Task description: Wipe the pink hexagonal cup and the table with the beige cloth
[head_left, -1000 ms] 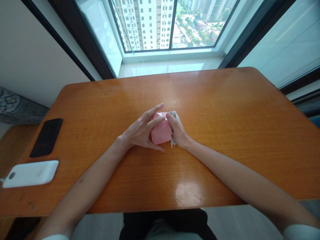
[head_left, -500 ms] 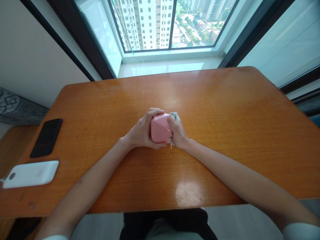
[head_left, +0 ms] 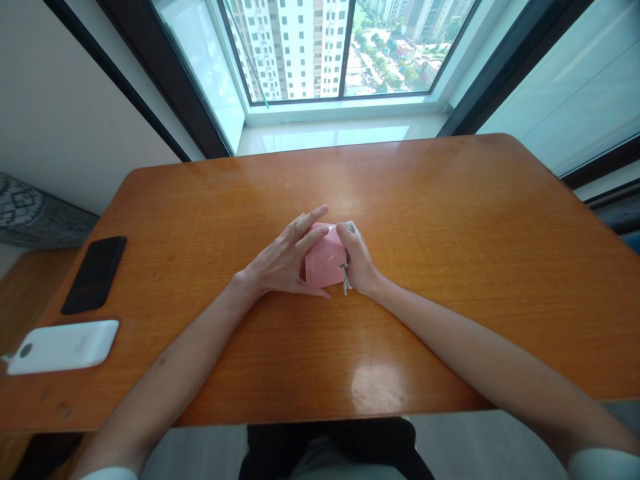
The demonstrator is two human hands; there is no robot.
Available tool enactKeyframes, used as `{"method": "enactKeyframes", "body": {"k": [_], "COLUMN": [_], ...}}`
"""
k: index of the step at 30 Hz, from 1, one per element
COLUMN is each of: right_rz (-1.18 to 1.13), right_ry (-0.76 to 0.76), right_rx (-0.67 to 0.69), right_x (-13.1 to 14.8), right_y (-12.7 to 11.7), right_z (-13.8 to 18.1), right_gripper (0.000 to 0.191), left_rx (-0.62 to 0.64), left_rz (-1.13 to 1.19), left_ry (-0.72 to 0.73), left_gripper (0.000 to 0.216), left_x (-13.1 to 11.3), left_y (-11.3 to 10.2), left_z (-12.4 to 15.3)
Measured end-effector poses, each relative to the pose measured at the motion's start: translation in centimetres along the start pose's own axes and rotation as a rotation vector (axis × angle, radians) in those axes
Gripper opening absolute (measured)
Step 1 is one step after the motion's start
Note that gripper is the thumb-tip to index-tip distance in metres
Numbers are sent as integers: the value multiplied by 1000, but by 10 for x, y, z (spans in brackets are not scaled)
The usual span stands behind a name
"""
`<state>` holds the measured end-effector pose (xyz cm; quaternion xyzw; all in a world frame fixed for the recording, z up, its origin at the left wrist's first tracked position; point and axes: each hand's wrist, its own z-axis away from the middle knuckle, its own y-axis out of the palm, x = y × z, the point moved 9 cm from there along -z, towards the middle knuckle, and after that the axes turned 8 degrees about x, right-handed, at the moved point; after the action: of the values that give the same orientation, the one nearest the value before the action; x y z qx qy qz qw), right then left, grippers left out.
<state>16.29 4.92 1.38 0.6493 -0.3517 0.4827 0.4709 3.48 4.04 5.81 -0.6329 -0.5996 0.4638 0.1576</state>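
A small pink box with angled faces sits near the middle of the wooden table. Pale grey cord hangs along its right side, with more of it bunched by my right fingers. My right hand grips the right side of the box, its thumb over the upper edge; the other fingers are mostly hidden. Around the left side, my left hand is spread with fingers apart. One finger lies over the top of the box, another stretches beyond it, and the thumb points along the near side.
On the left of the wooden table lie a black phone and a white, flat rounded device with a cord at its end. A window stands beyond the far edge. A patterned grey cushion-like thing is at far left.
My left hand has loosened: its fingers have lifted and spread over the box. The box has turned slightly and shifted a little right, with my right hand still on it.
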Motion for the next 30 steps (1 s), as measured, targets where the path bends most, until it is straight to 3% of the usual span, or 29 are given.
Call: {"method": "enactKeyframes", "body": {"k": [4, 8, 13, 18, 21, 26, 30], "right_rz": [10, 60, 180, 261, 222, 116, 86], "right_ry": [3, 25, -68, -61, -40, -42, -6], "right_rx": [-50, -49, -34, -6, -23, -8, 24], "right_x": [-8, -11, 7, 15, 13, 9, 1], "right_y": [-9, -9, -4, 2, 0, 1, 1], "right_z": [-1, -1, 4, 8, 7, 3, 0], "right_gripper": [60, 63, 63, 65, 64, 59, 66], "left_rx": [-15, -65, -50, 5, -8, -29, 21], "left_rz": [-16, 75, 210, 418, 391, 150, -30], "left_ry": [-66, -101, -260, -369, -329, -66, -6], "left_gripper": [126, 127, 122, 112, 124, 147, 142], "left_x": [2, 1, 10, 22, 22, 7, 4], "left_y": [-1, -4, -1, 12, 11, 1, 4], "left_z": [0, -3, -1, 6, 6, 3, 4]}}
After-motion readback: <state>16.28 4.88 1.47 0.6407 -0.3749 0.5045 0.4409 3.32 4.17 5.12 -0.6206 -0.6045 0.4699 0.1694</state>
